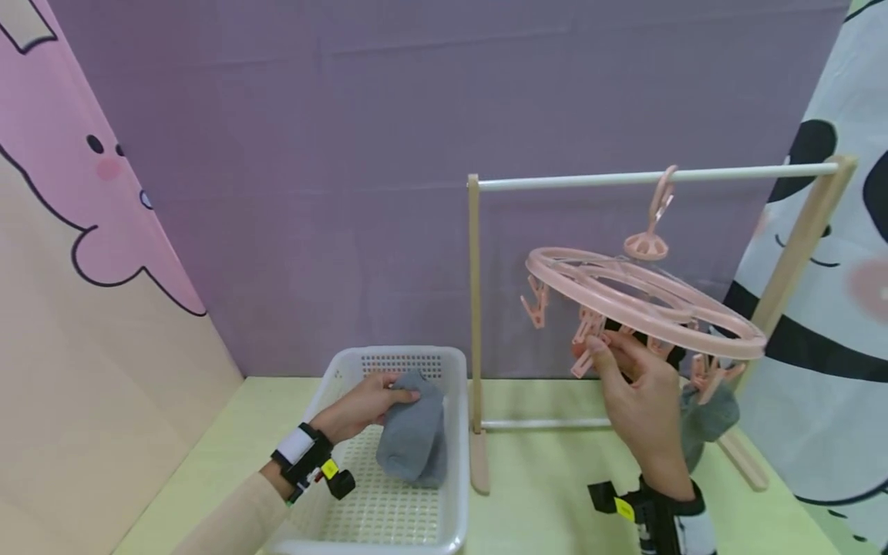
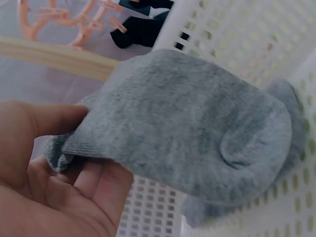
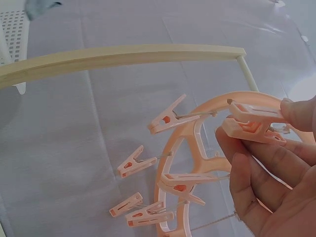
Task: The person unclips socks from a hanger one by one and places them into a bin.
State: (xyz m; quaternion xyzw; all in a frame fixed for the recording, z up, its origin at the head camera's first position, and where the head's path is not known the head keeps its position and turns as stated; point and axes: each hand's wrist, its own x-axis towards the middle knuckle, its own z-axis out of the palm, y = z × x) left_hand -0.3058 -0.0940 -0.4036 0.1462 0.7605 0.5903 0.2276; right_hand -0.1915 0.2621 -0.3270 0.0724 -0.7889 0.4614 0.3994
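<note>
My left hand (image 1: 362, 407) pinches a grey sock (image 1: 415, 435) by its cuff, between thumb and fingers. The sock dangles over the white basket (image 1: 455, 462), its toe end folded in the left wrist view. On the right, a round pink clip hanger (image 1: 627, 310) hangs tilted from the rack's white bar. My right hand (image 1: 648, 405) grips a pink clothespin (image 3: 254, 112) under its near rim between thumb and fingers. Nothing shows between that clothespin's jaws. Another grey sock (image 1: 718, 416) hangs from clips on the hanger's right side, partly behind my right wrist.
Several pink clothespins (image 3: 140, 163) dangle around the ring. Dark cloth (image 2: 136, 32) hangs from the hanger too, mostly hidden by my right hand in the head view. The rack's wooden post (image 1: 475, 308) stands between basket and hanger, on a pale green table (image 1: 541, 493).
</note>
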